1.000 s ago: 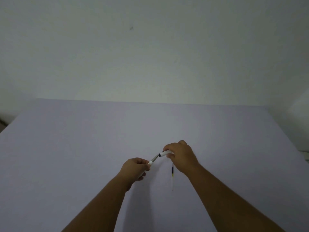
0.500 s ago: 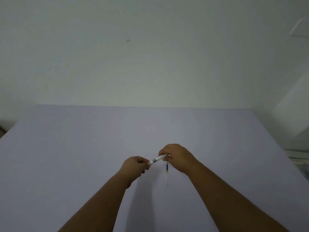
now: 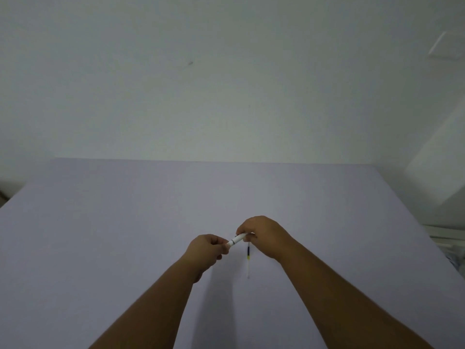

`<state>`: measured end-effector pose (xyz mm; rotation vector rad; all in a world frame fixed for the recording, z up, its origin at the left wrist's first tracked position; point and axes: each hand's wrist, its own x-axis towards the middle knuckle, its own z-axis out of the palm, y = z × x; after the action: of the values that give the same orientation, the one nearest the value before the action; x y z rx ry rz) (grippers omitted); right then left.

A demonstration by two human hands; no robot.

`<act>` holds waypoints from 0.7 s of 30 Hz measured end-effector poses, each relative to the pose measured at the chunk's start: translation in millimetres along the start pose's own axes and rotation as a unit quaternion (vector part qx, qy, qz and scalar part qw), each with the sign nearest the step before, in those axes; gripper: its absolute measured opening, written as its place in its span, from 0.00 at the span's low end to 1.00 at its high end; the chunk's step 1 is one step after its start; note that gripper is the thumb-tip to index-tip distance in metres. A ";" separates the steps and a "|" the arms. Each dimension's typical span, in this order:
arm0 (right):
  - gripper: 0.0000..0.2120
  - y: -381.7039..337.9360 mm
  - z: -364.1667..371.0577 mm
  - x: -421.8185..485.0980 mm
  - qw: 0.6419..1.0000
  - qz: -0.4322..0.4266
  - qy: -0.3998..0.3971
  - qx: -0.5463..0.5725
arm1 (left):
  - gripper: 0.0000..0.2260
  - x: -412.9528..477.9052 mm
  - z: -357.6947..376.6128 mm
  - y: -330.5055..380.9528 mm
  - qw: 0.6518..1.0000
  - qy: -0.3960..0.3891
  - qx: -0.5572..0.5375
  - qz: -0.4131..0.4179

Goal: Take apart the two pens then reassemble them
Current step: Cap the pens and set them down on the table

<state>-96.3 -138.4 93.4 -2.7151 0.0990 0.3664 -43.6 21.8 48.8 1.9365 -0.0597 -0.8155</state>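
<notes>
A white pen (image 3: 236, 239) with a dark band stretches between both hands above the table. My left hand (image 3: 207, 249) is closed around its lower left end. My right hand (image 3: 265, 235) grips its upper right end. A thin refill (image 3: 248, 259), dark at the top with a yellow band and a clear lower part, shows just below my right hand; I cannot tell whether it hangs from that hand or lies on the table. No second pen is visible.
The table (image 3: 100, 235) is covered in a pale lilac sheet and runs back to a plain wall (image 3: 226, 84). Its right edge falls off near some white objects (image 3: 448, 238) at the far right.
My two hands have come closer together and the visible stretch of pen between them has shortened. The view has shifted, and the hands sit slightly higher on the table.
</notes>
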 end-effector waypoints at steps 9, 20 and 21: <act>0.14 5.1 -4.2 8.9 0.999 -0.004 -0.045 -0.006 | 0.04 13.7 4.3 -7.4 0.999 -0.021 -0.044 -0.022; 0.12 54.5 65.6 41.7 0.943 0.187 0.150 0.231 | 0.07 48.5 25.4 -30.6 0.997 0.030 -0.043 -0.055; 0.10 56.4 73.4 42.8 0.936 0.224 0.136 0.233 | 0.08 51.5 30.3 -34.8 0.997 0.040 -0.036 -0.060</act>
<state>-79.4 -162.0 -4.4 -2.2294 0.7880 0.0699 -31.1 -3.4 -14.4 1.9160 0.1329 -0.8065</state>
